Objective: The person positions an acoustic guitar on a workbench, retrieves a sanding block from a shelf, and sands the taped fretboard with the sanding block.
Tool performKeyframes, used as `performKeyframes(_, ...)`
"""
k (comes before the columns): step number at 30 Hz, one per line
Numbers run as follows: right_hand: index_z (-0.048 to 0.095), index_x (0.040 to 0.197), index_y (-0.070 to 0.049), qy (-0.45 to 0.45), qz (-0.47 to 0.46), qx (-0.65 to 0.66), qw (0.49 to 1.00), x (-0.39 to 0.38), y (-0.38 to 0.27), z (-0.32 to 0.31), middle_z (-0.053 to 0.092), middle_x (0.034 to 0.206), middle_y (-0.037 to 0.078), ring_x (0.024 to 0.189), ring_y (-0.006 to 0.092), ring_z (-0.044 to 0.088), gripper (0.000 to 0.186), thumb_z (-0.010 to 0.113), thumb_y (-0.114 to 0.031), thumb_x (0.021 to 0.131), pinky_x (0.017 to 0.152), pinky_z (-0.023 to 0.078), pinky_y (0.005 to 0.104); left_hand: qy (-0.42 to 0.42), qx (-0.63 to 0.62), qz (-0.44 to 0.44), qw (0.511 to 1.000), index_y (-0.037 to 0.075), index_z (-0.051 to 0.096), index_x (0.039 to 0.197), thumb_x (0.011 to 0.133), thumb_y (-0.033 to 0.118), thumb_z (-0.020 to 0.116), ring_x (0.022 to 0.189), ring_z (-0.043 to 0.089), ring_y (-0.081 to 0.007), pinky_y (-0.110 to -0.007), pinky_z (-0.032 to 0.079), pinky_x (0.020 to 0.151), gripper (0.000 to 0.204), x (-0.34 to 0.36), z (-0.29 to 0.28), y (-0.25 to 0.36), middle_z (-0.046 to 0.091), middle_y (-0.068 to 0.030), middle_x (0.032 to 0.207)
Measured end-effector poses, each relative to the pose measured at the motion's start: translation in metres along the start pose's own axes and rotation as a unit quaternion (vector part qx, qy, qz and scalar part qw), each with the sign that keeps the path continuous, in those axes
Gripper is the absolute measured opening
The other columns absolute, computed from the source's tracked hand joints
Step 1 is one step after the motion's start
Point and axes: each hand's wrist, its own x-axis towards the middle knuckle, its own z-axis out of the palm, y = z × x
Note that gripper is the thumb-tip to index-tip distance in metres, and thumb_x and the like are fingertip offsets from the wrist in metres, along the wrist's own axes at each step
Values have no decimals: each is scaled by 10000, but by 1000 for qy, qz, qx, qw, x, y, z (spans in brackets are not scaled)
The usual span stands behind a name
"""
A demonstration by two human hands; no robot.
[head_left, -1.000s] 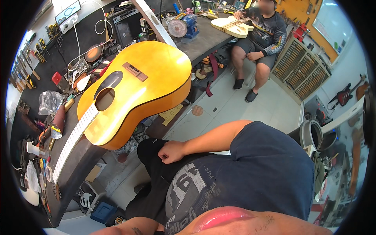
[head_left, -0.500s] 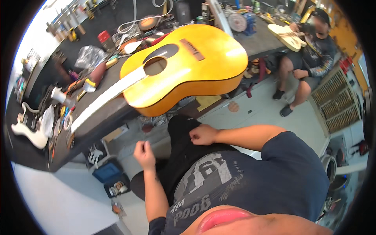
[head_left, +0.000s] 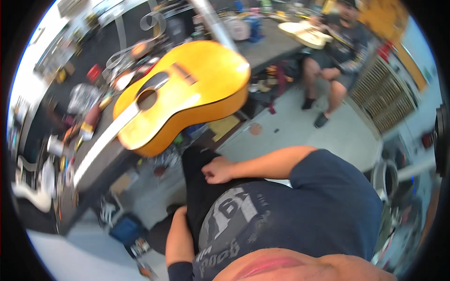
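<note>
My right hand [head_left: 218,170] rests on the dark trousers over my thigh, its fingers curled in with nothing seen in them. Low beside my other leg is my left hand [head_left: 180,212]; its fingers are hidden. Neither hand touches the yellow-orange acoustic guitar [head_left: 201,93], which lies face up on the dark workbench [head_left: 276,40] ahead of me. No strings show on it, and a dark bridge sits on its top. Its neck [head_left: 105,141], pale along the upper face, points toward the near left.
Tools and a clear plastic bag [head_left: 84,98] crowd the bench's left side, near a white guitar body [head_left: 35,196]. At the far right a seated person [head_left: 349,47] holds a pale guitar body [head_left: 304,33]. A blue case [head_left: 127,229] lies below the bench.
The view has swung, shifting the guitar and bench leftward in the picture. My left hand has dropped from its raised place to beside my leg. My right hand stays on my thigh.
</note>
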Motion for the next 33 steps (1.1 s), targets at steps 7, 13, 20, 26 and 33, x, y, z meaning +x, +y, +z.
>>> performKeyframes(7,749,935,-143,29,24,-11,999,-17,26,-10,789,872,141,881,429,763,284,711,-420,885,780,586,569,44,-33,41,998,16,749,1387,1073,249,646,1387,674,-370,-499,537,1132,404,-7,-2,59,723,-235,1448)
performKeyframes(13,722,915,-146,28,27,-33,999,-28,14,-7,754,785,128,793,430,748,242,714,-389,917,719,581,564,61,-77,38,994,16,754,1374,1071,258,654,1363,686,-371,-499,542,1122,401,-37,20,56,733,-235,1425)
performKeyframes(20,714,928,-142,11,98,-37,994,-27,11,-15,759,765,96,755,386,760,204,730,-345,932,703,594,533,85,-150,66,983,15,760,1358,1069,269,664,1335,701,-372,-499,549,1110,398,-53,43,82,746,-235,1398)
performKeyframes(26,692,937,-123,-12,116,-32,993,-21,29,-19,751,780,103,718,367,759,144,776,-232,895,660,604,487,76,-193,100,973,14,766,1345,1067,279,672,1311,713,-373,-499,554,1100,395,-46,39,123,757,-234,1375)
performKeyframes(33,757,1272,-91,89,20,-8,996,61,-13,-16,768,1214,187,1131,441,731,386,732,-158,893,931,602,551,35,-205,123,970,13,772,1330,1065,290,682,1284,727,-374,-499,561,1089,394,-21,-23,89,769,-234,1348)
